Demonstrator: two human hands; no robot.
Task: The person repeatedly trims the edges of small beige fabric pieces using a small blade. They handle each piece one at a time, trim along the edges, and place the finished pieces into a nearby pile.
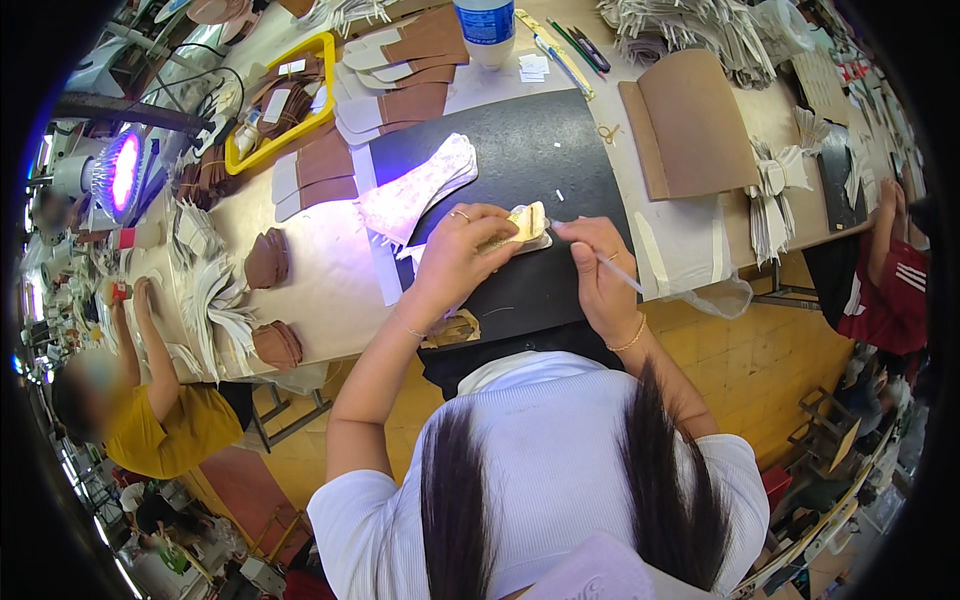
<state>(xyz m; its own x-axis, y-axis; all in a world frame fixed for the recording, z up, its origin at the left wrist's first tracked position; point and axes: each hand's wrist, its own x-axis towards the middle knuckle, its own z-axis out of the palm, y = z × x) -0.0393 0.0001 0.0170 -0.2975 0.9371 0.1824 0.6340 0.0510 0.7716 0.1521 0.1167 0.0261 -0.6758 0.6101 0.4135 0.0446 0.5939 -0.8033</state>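
Observation:
Over a black mat (520, 110), my left hand (465, 250) presses its fingertips on a small cream piece (533, 218) with a brown strip across it. My right hand (603, 275) pinches a thin pen-like tool with a pale translucent shaft (625, 274). Its tip is by the right edge of the cream piece; whether it touches cannot be told. A stack of white patterned fabric pieces (425, 185) lies beyond my left hand, brightly lit. Tiny white scraps (560, 195) are on the mat.
A purple-white lamp (122, 172) shines from the left. Brown pieces with white ends (400, 95), a yellow tray (245, 160) and a bottle (486, 30) stand or lie beyond. A brown folder-like sheet (695, 125) is right. Co-workers sit at both sides.

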